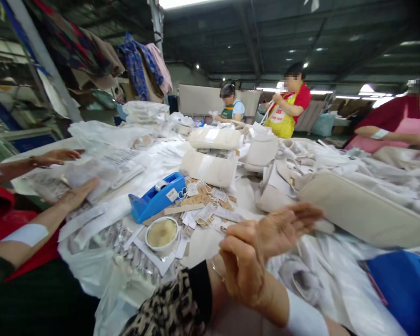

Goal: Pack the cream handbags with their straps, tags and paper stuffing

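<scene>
My left hand (287,228) reaches to the right from a patterned sleeve with a black cuff. Its palm is turned up, with the fingers stretched out and slightly blurred; nothing lies on it. Crossing in front of the left wrist is my right hand (245,266), with a white band on its forearm. Its fingers are curled in a pinch, and what they hold, if anything, I cannot make out. Just beyond both hands lies a heap of paper hang tags (206,205) with white strings. A round white tub (161,233) with a yellowish filling stands to the left.
A blue tape dispenser (157,196) stands behind the tub. Beige folded pieces (210,165) and a long beige panel (364,205) cover the table, with plastic wrapping. A blue object (402,289) is at right. A co-worker's hands (79,193) work at left; other people stand beyond.
</scene>
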Available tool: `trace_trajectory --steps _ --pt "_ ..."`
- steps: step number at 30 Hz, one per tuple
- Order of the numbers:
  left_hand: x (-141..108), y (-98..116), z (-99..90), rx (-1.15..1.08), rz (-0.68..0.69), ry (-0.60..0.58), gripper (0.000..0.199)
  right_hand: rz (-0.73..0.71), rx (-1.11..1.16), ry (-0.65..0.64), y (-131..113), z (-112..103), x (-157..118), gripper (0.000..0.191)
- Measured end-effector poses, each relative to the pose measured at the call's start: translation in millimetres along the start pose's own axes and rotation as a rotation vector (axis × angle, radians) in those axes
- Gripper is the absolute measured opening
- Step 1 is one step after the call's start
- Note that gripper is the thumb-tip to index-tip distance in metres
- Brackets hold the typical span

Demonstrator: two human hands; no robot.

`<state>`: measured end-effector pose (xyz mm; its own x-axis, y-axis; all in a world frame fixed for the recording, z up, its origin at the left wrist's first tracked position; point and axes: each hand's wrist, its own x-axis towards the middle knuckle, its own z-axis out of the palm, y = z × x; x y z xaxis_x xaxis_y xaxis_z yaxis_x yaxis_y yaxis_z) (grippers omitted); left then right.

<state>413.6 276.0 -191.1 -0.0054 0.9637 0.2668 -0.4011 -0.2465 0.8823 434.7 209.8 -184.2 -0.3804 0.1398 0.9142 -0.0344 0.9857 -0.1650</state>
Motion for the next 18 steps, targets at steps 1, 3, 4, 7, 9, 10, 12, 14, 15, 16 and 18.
trace_trajectory --steps 1,3,4,7,9,10,12,14,15,16,18 --pt "1.1 9.3 -19.9 -0.089 0.018 0.022 0.041 0.03 0.047 -0.037 5.3 4.9 -8.2 0.021" --pt "-11.5 27.6 -62.4 -0.271 0.06 0.136 0.042 0.091 0.15 -0.187 16.4 9.7 -19.3 0.017" --pt "-26.0 35.7 -81.6 -0.271 0.061 0.243 0.037 0.114 0.194 -0.278 21.8 10.8 -22.0 0.016" --pt "-91.9 52.0 -116.3 0.031 -0.004 0.615 0.025 0.181 0.239 -0.542 35.4 13.1 -24.3 0.026" --pt "-139.8 54.2 -119.5 0.175 -0.152 0.624 0.028 0.21 0.158 -0.737 41.8 15.3 -27.6 0.036" --pt "-160.9 52.4 -117.2 0.206 -0.222 0.587 0.03 0.209 0.097 -0.831 44.1 16.5 -30.5 0.041" --pt "-193.4 44.2 -109.9 0.202 -0.359 0.484 0.036 0.197 -0.004 -0.957 46.8 18.0 -37.4 0.046" --pt "-212.1 33.2 -103.6 0.123 -0.453 0.392 0.045 0.187 -0.04 -1.005 47.5 18.4 -42.5 0.048" --pt "-216.9 28.2 -101.9 0.079 -0.484 0.361 0.049 0.185 -0.039 -1.016 47.5 18.4 -43.6 0.047" --pt "-219.3 24.2 -101.3 0.048 -0.507 0.338 0.052 0.181 -0.031 -1.021 47.4 18.3 -43.8 0.046" --pt "-219.7 20.4 -102.7 0.064 -0.526 0.322 0.055 0.187 -0.01 -1.03 47.1 18.4 -42.3 0.046"
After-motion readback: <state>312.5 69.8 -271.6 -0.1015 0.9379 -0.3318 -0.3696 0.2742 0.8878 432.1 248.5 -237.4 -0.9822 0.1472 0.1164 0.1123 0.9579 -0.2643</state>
